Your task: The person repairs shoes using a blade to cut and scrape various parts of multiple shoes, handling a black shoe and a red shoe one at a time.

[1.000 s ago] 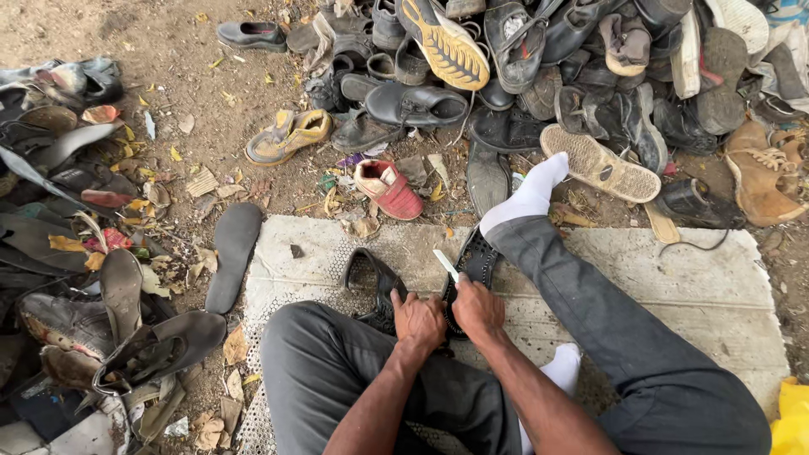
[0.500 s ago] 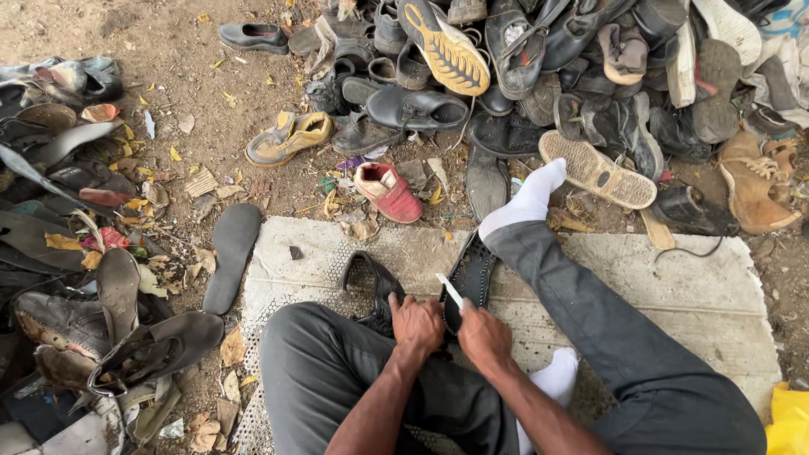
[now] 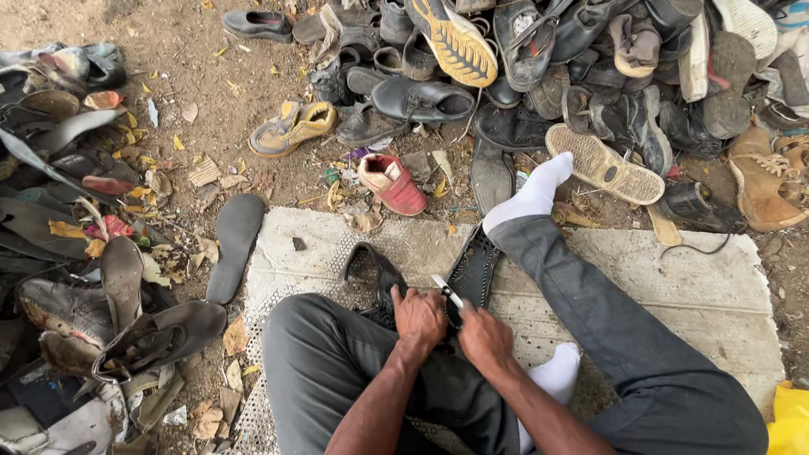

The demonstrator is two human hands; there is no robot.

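My fingers are closed on both sides — those of my right hand (image 3: 484,335) wrap the handle of a small knife with a pale narrow blade (image 3: 447,291), which points up and to the left, and those of my left hand (image 3: 419,317) press curled onto a dark, worn leather shoe upper (image 3: 373,271) lying between my knees. Just beside the blade, to its right, a black rubber sole with a studded tread (image 3: 474,268) stands tilted against my outstretched leg in grey trousers (image 3: 607,320), which ends in a white sock (image 3: 537,194).

All of this rests on a pale perforated mat (image 3: 320,232) spread over the dirt. Off its left edge lies a loose dark grey insole (image 3: 233,244), and above its top edge a small red and cream child's shoe (image 3: 393,184) sits among dry leaves. Farther up, a tan and yellow sandal (image 3: 291,128) lies alone — well apart from my hands. A heap of dark old shoes (image 3: 590,76) fills the top right, and another pile of torn dark footwear (image 3: 76,278) crowds the left side.
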